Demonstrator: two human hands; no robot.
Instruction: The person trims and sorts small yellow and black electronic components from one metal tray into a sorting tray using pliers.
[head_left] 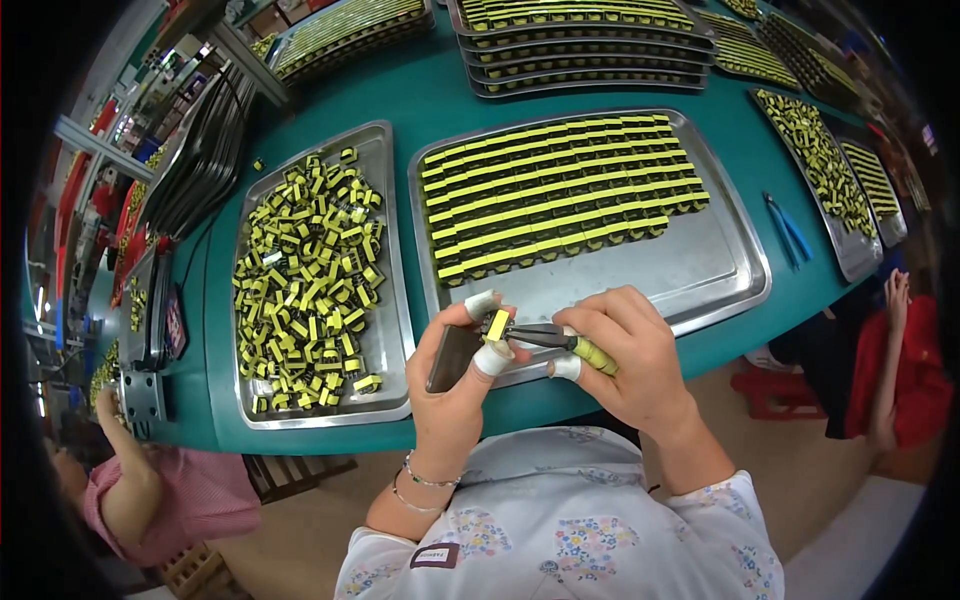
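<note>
My left hand (pixel 446 395) pinches a small yellow-and-black transformer-like part (pixel 497 325) between its thumb and fingers, with white tape on the fingertips. A dark, flat, rectangular piece (pixel 453 358) also sits inside that hand; its kind is not clear. In my right hand (pixel 638 360) is a pair of pliers (pixel 543 335) with yellow-green grips, its jaws reaching to the part's right side. Whether the jaws grip the part is too small to tell. Beyond my hands, a metal tray (pixel 735 275) carries neat rows of such parts (pixel 560 195).
On the left a tray (pixel 400 330) holds a loose heap of similar parts (pixel 310 280). Stacked full trays (pixel 590 75) stand at the back. Blue-handled pliers (pixel 790 235) lie on the green table (pixel 715 130) at right. Other people sit at both sides, one in a pink sleeve (pixel 205 490).
</note>
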